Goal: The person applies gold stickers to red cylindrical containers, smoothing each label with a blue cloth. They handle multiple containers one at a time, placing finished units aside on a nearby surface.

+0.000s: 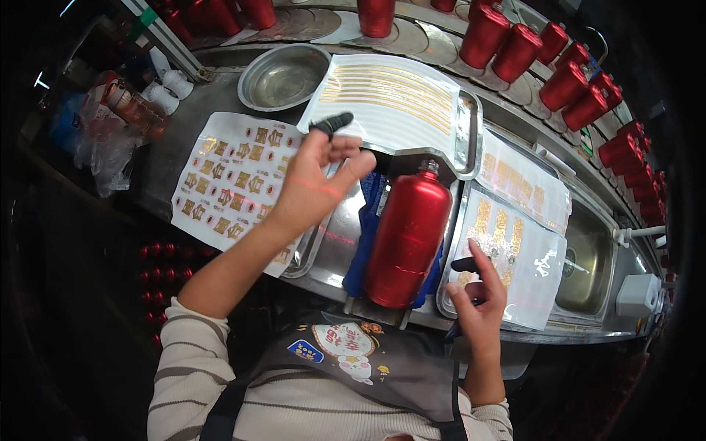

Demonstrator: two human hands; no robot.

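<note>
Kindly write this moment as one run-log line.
left hand: open; right hand: partly open; red bottle: between hands, untouched; blue cloth: under bottle

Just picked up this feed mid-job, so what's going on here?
A person has a red bottle lying on a blue cloth, its neck pointing away from them. Neither hand touches it. The left hand is raised, fingers apart, by a patterned gold sheet. The right hand, fingers also apart, is beside another gold-patterned sheet. More bottles stand upright on the conveyor behind.
</note>
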